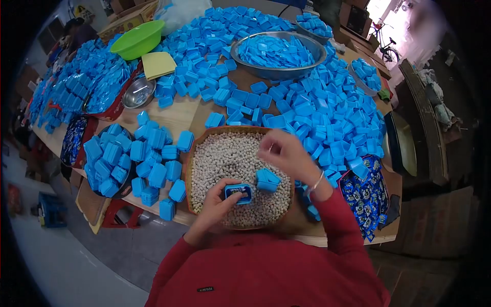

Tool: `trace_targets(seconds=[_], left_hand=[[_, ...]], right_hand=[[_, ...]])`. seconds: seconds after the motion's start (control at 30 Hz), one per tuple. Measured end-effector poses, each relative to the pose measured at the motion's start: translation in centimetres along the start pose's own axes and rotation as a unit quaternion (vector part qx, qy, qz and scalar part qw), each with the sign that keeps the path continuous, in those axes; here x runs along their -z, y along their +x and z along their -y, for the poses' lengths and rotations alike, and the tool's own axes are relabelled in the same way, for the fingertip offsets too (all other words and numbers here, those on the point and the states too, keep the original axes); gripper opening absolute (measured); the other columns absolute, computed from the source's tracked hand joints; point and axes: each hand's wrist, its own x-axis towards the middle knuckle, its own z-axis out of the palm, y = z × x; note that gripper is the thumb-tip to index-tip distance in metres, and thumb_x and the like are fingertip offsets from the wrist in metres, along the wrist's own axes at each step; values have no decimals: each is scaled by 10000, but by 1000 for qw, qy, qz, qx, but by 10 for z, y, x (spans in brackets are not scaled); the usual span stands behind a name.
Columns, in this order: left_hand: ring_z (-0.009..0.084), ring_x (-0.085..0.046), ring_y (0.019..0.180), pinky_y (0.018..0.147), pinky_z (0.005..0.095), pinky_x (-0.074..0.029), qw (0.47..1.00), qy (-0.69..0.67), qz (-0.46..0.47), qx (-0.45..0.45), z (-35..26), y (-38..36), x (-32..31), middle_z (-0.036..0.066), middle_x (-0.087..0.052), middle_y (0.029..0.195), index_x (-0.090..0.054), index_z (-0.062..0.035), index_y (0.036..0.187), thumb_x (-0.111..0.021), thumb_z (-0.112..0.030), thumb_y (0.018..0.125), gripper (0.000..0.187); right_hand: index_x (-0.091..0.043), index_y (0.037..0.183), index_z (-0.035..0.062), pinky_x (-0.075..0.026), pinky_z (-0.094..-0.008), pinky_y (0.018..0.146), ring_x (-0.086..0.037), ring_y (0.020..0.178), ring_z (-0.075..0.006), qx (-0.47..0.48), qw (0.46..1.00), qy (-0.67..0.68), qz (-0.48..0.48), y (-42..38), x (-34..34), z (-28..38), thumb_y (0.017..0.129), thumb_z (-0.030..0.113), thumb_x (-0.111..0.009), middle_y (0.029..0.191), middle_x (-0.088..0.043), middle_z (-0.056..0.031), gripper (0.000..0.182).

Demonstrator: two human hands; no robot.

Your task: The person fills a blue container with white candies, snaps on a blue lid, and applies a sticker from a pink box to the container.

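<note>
My left hand [217,204] holds a small open blue plastic box [246,200] over the tray, its thumb reaching into the opening. Inside the box sits something dark with pale marks, too small to make out. My right hand [290,156] is raised over the tray's right side with its fingers curled together; whatever they hold, if anything, is hidden. Below it, a few blue box pieces [267,180] rest on the pale round pellets [225,153]. These pellets fill a shallow brown-rimmed tray [190,176] in front of me.
Loose blue box parts [327,112] are heaped behind and right of the tray. Closed blue boxes [157,175] lie to its left. Dark blue wrapped packets [365,199] fill a container at right. Farther back are a metal basin [276,74] and a green bowl [138,41].
</note>
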Motion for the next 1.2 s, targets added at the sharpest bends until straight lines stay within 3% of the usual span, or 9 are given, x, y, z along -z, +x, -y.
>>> trace_targets(seconds=[0.07, 0.17, 0.4, 0.53, 0.7, 0.83, 1.0, 1.07, 1.2], left_hand=[[86, -573, 866, 727, 236, -505, 999, -18, 6, 45, -13, 0, 3, 24, -591, 1005, -554, -61, 1139, -630, -92, 874, 278], [107, -600, 871, 756, 273, -530, 999, -18, 8, 32, -4, 2, 9, 27, -605, 1000, -563, -60, 1120, -637, -82, 863, 268], [90, -604, 859, 739, 237, -503, 998, -20, 1, 64, 4, 4, 20, 27, -627, 957, -574, -36, 1059, -662, -61, 848, 230], [108, -620, 826, 679, 263, -530, 989, -91, -21, 117, 7, 1, 19, 36, -622, 948, -572, -58, 1044, -655, -55, 839, 221], [138, -630, 812, 658, 292, -557, 982, -149, -4, 113, -6, 1, 16, 55, -613, 967, -572, -62, 1055, -625, -66, 843, 219], [131, -625, 807, 663, 305, -564, 983, -155, -13, 100, -6, 2, 15, 54, -613, 958, -567, -62, 1057, -596, -65, 859, 200], [115, -615, 822, 698, 279, -545, 986, -148, -36, 69, -3, 3, 14, 34, -606, 955, -569, -70, 1071, -600, -49, 859, 215], [110, -606, 833, 709, 274, -538, 990, -118, -14, 70, 1, 3, 17, 26, -601, 964, -581, -66, 1072, -594, -26, 857, 219], [104, -610, 876, 755, 260, -521, 996, -78, -16, 51, 7, 2, 18, 19, -632, 961, -624, -46, 1044, -604, -26, 850, 196]], right_hand=[[-617, 780, 42, -447, -275, 543, -574, 602, -123, 49, 984, -118, -121, 65, 32, -32, 790, 97, -695, 715, -612, -48, 96], [-650, 765, 79, -481, -430, 578, -626, 688, -306, 85, 920, -338, -180, 170, 69, -98, 777, 150, -628, 757, -631, -127, 75], [-714, 860, 69, -534, -432, 785, -662, 884, -345, -92, 869, -485, -34, 316, 63, -183, 658, 237, -700, 937, -679, -197, 263], [-694, 923, 14, -525, -429, 818, -652, 934, -361, -155, 872, -462, 43, 320, 64, -186, 639, 288, -738, 999, -667, -222, 397], [-681, 974, 84, -518, -411, 806, -649, 918, -338, -38, 889, -453, 52, 308, 82, -205, 674, 318, -715, 953, -683, -175, 381], [-672, 971, 111, -523, -459, 755, -647, 879, -349, -25, 868, -495, -21, 294, 90, -193, 742, 283, -634, 981, -668, -151, 289], [-671, 947, 104, -515, -443, 693, -632, 822, -341, 140, 862, -446, -194, 239, 101, -129, 810, 201, -583, 888, -630, -133, 191], [-669, 948, 96, -509, -427, 695, -626, 822, -333, 190, 883, -389, -184, 193, 89, -94, 824, 176, -572, 869, -618, -129, 176], [-661, 960, 69, -492, -414, 699, -610, 822, -333, 147, 946, -285, 40, 97, 41, -72, 840, 150, -566, 847, -603, -128, 173]])
